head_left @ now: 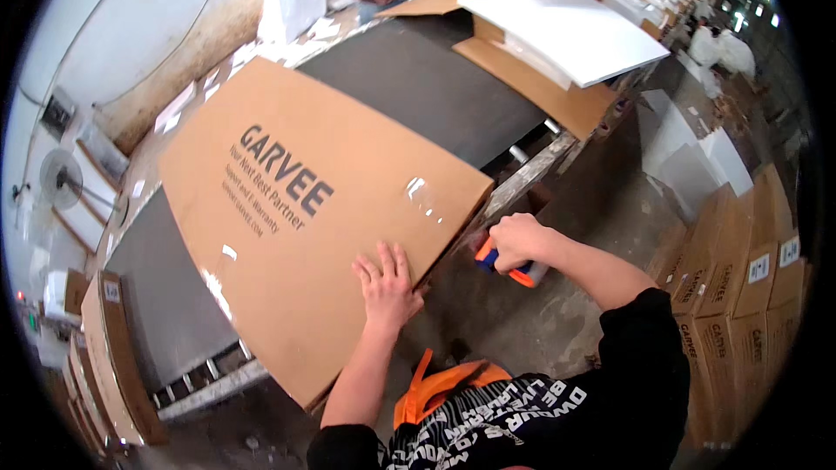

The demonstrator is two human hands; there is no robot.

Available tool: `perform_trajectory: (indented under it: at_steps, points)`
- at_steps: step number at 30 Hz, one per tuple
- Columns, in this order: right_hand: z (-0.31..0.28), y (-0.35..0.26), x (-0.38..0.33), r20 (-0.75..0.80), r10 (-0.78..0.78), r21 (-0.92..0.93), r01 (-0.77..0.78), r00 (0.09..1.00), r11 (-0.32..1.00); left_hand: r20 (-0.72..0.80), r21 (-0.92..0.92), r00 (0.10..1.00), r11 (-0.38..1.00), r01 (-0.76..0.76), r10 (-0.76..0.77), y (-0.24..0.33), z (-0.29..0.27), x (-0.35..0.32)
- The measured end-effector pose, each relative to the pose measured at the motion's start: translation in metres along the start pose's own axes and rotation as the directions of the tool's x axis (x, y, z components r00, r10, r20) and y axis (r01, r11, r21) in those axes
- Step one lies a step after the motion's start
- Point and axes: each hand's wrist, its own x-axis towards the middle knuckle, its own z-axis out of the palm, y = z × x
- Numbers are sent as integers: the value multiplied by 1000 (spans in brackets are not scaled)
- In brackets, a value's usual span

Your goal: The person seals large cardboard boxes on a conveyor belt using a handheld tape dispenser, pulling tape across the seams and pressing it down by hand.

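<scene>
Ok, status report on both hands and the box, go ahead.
Left hand flat on the cardboard box, near its edge. Right hand gripping an orange tape dispenser at the box side. Nothing blocking.

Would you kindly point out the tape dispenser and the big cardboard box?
tape dispenser [509,268]: head view, on its orange body below the right hand.
cardboard box [287,235]: head view, middle of its top face.

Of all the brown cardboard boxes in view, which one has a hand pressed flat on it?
The large flat box on the dark worktable: the left hand lies palm-down near its edge. The boxes stacked on the floor go untouched.
</scene>
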Motion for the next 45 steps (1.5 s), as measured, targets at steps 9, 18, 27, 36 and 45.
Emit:
perform_trajectory:
  at_steps: [9, 18, 27, 36, 45]
  points:
    - [1, -116, 156, -329, -103, -192, 40, 939, 981, -291, 319, 952, 948, 4, 94, -129, -55, 57]
    - [6, -196, 25, -580, 11, 267, 177, 815, 947, -285, 267, 949, 962, -59, 137, -229, -21, -96]
    - [-120, -373, 78, -659, -318, -90, 349, 681, 933, -562, 146, 816, 987, -63, 135, -304, -10, -152]
    - [3, -372, 93, -343, -372, -239, 303, 862, 923, -557, 177, 812, 980, -92, 176, -283, -13, -140]
    - [49, -26, 113, -557, 489, 690, 702, 671, -177, -547, 193, 828, 981, -18, 123, -288, -22, -157]
